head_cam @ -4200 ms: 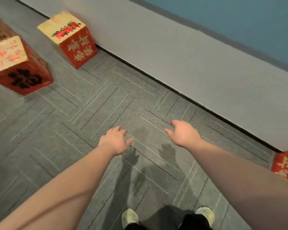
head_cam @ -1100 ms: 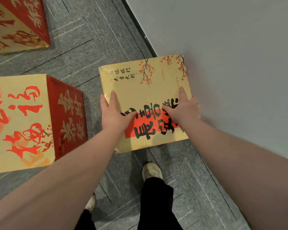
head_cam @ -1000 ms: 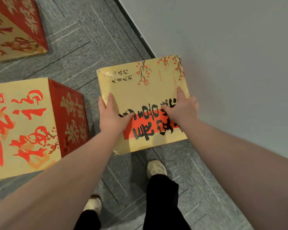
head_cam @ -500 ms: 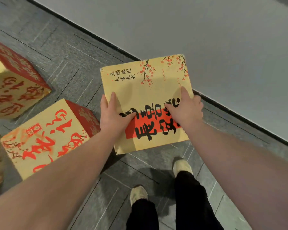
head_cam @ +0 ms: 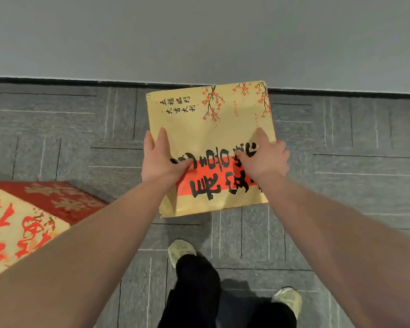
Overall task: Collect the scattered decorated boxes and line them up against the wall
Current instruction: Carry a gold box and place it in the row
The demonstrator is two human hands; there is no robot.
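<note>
Box (head_cam: 211, 147) held off the floor by both hands, fingers (head_cam: 162, 140) gripping its sides, facing the wall (head_cam: 199, 36); another box (head_cam: 29, 221) awaits.

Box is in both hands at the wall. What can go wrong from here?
1. The left hand and right hand grip the yellow box at its side edges with thumbs on top; it may slip as it is lowered.
2. The box sits skewed to the baseboard, so it could land crooked against the wall.
3. The red and yellow box lies close at the left, away from the wall, near the feet: a trip risk.
</note>
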